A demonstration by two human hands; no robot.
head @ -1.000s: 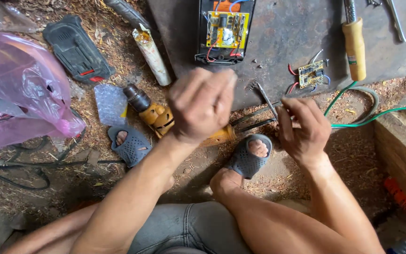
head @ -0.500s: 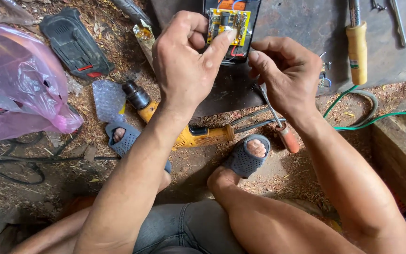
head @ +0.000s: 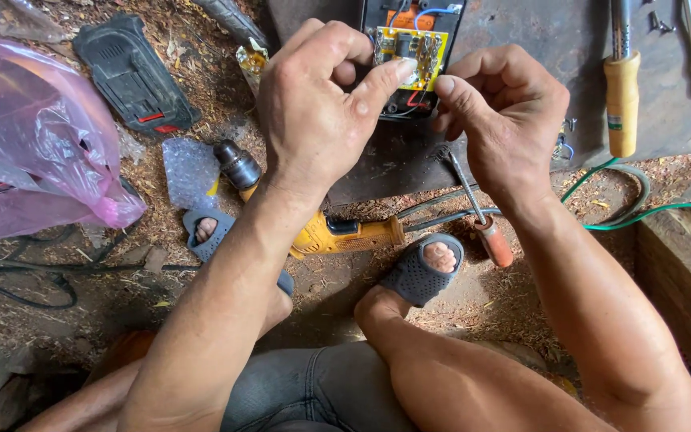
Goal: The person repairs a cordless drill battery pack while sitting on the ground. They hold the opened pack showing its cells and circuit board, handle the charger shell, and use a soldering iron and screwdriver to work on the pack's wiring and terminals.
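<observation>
The left hand [head: 317,108] presses thumb and fingers onto the yellow circuit board [head: 409,50] in the open black case [head: 377,24] on the slab [head: 521,32]. The right hand [head: 505,116] pinches its fingertips together beside the board; a screwdriver [head: 477,212] lies beneath.

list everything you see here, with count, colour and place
circuit board: 1, yellow, in a black case at top centre
drill: 1, yellow and black, on the ground under the left forearm
screwdriver: 1, orange handle, below the right hand
battery pack: 1, black, top left
plastic bag: 1, pink, far left
wooden-handled tool: 1, tan, top right
hose: 1, green, right
sandals: 2, grey, on the feet
left hand: at the board
right hand: at the board
</observation>
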